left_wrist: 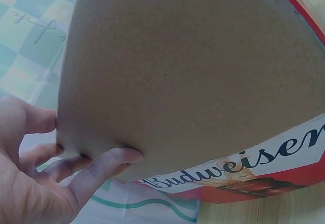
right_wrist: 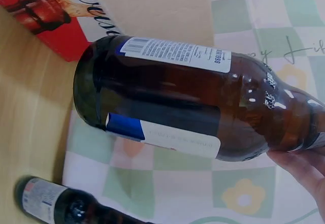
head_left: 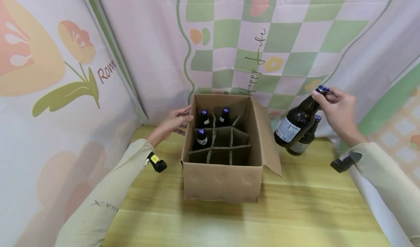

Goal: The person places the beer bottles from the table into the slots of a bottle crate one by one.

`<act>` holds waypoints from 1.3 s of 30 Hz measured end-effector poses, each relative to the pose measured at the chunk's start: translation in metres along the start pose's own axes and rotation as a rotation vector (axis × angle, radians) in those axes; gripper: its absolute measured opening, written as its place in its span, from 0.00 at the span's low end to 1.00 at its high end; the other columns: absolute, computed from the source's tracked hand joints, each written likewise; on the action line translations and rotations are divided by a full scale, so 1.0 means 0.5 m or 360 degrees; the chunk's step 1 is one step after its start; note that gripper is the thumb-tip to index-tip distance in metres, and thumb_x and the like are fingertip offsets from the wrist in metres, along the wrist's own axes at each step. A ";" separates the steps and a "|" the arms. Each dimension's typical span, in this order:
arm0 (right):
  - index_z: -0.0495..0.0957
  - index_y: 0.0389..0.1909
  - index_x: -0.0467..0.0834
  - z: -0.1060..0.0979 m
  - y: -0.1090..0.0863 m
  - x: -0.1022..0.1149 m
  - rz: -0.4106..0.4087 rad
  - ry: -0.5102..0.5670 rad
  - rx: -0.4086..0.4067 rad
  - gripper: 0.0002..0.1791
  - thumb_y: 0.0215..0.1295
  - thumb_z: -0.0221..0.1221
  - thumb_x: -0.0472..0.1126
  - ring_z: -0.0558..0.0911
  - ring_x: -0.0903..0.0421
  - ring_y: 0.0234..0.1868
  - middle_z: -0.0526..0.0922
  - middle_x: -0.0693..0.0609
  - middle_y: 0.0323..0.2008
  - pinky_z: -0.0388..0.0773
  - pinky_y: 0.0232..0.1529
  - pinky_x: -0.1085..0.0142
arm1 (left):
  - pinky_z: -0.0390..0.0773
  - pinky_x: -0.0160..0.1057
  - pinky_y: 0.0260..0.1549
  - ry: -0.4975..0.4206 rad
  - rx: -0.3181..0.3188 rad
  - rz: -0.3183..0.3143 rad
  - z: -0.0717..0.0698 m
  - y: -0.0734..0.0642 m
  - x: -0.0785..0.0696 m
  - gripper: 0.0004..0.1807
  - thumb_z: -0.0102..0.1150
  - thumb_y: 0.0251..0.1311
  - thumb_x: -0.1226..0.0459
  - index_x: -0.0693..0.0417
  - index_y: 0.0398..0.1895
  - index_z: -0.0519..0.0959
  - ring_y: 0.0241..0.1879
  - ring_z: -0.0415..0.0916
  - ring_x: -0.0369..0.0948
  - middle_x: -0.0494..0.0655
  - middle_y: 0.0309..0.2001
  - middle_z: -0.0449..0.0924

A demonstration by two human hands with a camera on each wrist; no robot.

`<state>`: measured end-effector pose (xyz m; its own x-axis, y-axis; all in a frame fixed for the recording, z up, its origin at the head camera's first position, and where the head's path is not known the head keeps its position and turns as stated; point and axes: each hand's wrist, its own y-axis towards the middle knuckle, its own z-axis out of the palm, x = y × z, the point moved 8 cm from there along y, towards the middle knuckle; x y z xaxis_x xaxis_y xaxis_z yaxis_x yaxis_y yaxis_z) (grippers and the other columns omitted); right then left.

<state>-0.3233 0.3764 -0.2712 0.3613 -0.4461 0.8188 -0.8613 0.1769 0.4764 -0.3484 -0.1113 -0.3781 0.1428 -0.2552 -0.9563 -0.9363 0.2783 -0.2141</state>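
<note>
In the head view a cardboard box point(head_left: 223, 183) stands open on the table, its dividers making several compartments. Three dark beer bottles with blue caps, one of them a front-left bottle point(head_left: 202, 140), sit in its left and back cells. My left hand point(head_left: 170, 124) rests against the box's left side, fingertips pressing its cardboard point(left_wrist: 177, 71). My right hand point(head_left: 339, 110) grips a brown beer bottle point(right_wrist: 162, 97) by the neck, tilted, to the right of the box. Behind it another beer bottle point(head_left: 300, 145) stands upright on the table.
A side flap point(head_left: 267, 141) hangs outward from the box's right side, close to the held bottle. The wooden table point(head_left: 157, 217) meets a printed cloth point(head_left: 226, 61) behind and a cloth wall at the left. Budweiser lettering point(left_wrist: 238, 160) shows on the box's side.
</note>
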 end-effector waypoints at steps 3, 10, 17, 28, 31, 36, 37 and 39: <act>0.84 0.42 0.55 -0.006 0.006 0.013 -0.0029 0.0003 -0.0031 0.08 0.70 0.67 0.36 0.85 0.73 0.28 0.88 0.73 0.29 0.82 0.32 0.83 | 0.90 0.39 0.36 -0.0005 -0.0003 -0.0001 0.000 0.001 0.002 0.37 0.56 0.77 0.62 0.39 0.84 0.55 0.47 0.81 0.47 0.59 0.75 0.69; 0.85 0.39 0.54 -0.023 0.013 0.031 -0.0056 0.0037 -0.0138 0.08 0.68 0.68 0.35 0.86 0.73 0.28 0.88 0.71 0.28 0.81 0.31 0.84 | 0.90 0.40 0.36 -0.0016 -0.0001 0.0004 0.003 0.001 0.008 0.37 0.57 0.76 0.61 0.39 0.84 0.56 0.47 0.80 0.47 0.59 0.75 0.69; 0.86 0.40 0.43 -0.028 0.021 0.041 0.0141 0.0628 -0.0128 0.06 0.65 0.70 0.31 0.89 0.64 0.30 0.91 0.56 0.31 0.86 0.34 0.74 | 0.90 0.40 0.36 -0.0016 -0.0036 -0.0045 0.002 -0.002 0.004 0.37 0.57 0.76 0.62 0.37 0.84 0.56 0.54 0.79 0.53 0.57 0.76 0.68; 0.87 0.41 0.35 -0.003 0.032 0.107 0.0248 0.0976 -0.0264 0.09 0.60 0.73 0.29 0.91 0.57 0.32 0.92 0.47 0.32 0.88 0.33 0.67 | 0.90 0.39 0.35 -0.0027 -0.0060 -0.0033 -0.007 0.004 -0.003 0.37 0.57 0.76 0.62 0.38 0.84 0.57 0.58 0.79 0.56 0.57 0.77 0.67; 0.87 0.42 0.33 0.010 0.035 0.118 0.0272 0.1074 -0.0330 0.11 0.60 0.73 0.29 0.91 0.54 0.33 0.91 0.44 0.33 0.88 0.35 0.65 | 0.90 0.39 0.35 -0.0030 -0.0063 -0.0034 -0.010 0.004 0.000 0.37 0.57 0.76 0.62 0.38 0.84 0.57 0.58 0.79 0.55 0.58 0.77 0.67; 0.86 0.44 0.31 0.041 0.044 0.127 0.0260 0.1122 -0.0310 0.13 0.59 0.74 0.30 0.90 0.53 0.32 0.91 0.43 0.34 0.88 0.35 0.64 | 0.90 0.39 0.35 -0.0027 -0.0064 -0.0050 -0.007 0.004 0.002 0.37 0.58 0.75 0.62 0.37 0.83 0.58 0.54 0.80 0.52 0.57 0.76 0.68; 0.86 0.44 0.32 0.049 0.045 0.129 0.0248 0.1105 -0.0296 0.13 0.59 0.74 0.30 0.90 0.54 0.32 0.91 0.43 0.34 0.88 0.34 0.64 | 0.90 0.40 0.35 -0.0029 -0.0065 -0.0054 -0.005 0.005 0.003 0.37 0.58 0.75 0.62 0.37 0.83 0.58 0.53 0.80 0.51 0.56 0.76 0.68; 0.86 0.44 0.32 0.063 0.046 0.134 0.0212 0.1073 -0.0279 0.13 0.59 0.75 0.31 0.90 0.54 0.32 0.91 0.44 0.34 0.88 0.34 0.66 | 0.90 0.40 0.35 -0.0033 -0.0069 -0.0056 -0.004 0.006 0.004 0.37 0.58 0.75 0.63 0.36 0.83 0.58 0.53 0.80 0.51 0.56 0.76 0.68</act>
<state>-0.3301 0.3229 -0.2156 0.4480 0.2194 0.8667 -0.8639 0.3560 0.3564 -0.3513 -0.1126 -0.3801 0.1818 -0.2449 -0.9524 -0.9436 0.2292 -0.2390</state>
